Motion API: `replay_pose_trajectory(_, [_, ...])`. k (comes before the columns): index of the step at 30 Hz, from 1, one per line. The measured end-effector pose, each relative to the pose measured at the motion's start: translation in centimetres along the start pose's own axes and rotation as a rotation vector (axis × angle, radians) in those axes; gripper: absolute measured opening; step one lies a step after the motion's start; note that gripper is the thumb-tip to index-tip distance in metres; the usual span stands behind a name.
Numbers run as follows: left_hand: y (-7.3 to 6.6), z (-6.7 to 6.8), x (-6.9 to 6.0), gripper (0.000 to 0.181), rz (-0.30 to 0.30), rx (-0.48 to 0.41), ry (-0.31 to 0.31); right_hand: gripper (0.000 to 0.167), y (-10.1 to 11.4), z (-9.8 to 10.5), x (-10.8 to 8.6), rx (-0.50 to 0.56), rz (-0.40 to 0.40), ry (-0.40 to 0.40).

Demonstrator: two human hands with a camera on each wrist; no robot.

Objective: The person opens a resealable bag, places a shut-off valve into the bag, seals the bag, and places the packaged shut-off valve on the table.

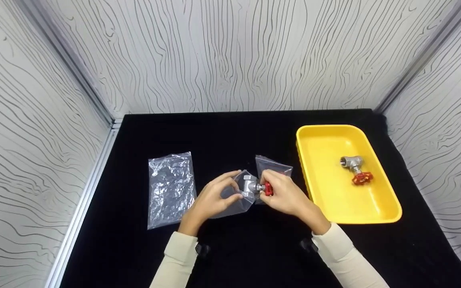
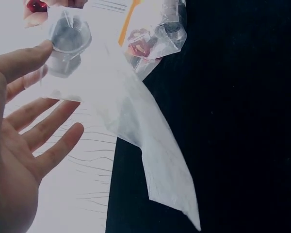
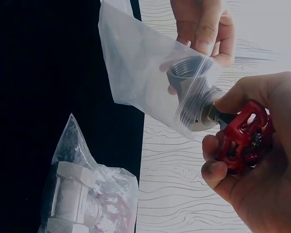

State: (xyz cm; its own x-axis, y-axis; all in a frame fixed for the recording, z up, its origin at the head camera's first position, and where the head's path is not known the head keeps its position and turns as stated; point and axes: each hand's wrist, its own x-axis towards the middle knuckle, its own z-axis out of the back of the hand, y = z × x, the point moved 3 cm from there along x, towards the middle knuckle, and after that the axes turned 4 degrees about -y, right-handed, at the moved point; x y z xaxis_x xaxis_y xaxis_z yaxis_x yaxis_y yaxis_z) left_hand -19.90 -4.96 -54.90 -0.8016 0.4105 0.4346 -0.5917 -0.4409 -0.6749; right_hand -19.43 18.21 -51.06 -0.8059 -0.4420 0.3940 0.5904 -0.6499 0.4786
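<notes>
Red handwheel (image 1: 269, 189) gripped, the right hand (image 1: 284, 194) apparently leaves the valve body (image 1: 250, 185) free inside the clear bag (image 1: 233, 209) the left hand (image 1: 214, 196) pinches.

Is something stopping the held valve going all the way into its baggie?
The valve is already partly inside the bag; only the right hand, gripping the red wheel outside, might be in the way.

Nothing can be read; faint marks on the bagged valve (image 3: 70, 199) are too blurred.
</notes>
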Motion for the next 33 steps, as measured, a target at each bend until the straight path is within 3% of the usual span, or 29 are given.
replay_pose_trajectory(9, [-0.2, -0.6, -0.3, 0.017, 0.007, -0.022, 0.036, 0.026, 0.0, -1.0, 0.0, -0.032, -0.011, 0.077])
replay_pose_trajectory(19, [-0.2, -1.6, -0.8, 0.016, 0.004, -0.004, 0.077, 0.028, -0.5, -2.0, -0.1, -0.016, -0.088, 0.172])
replay_pose_trajectory(33, [-0.2, -2.6, -1.4, 0.015, 0.015, -0.015, 0.112, 0.036, -0.5, -3.0, -0.2, -0.012, -0.154, 0.236])
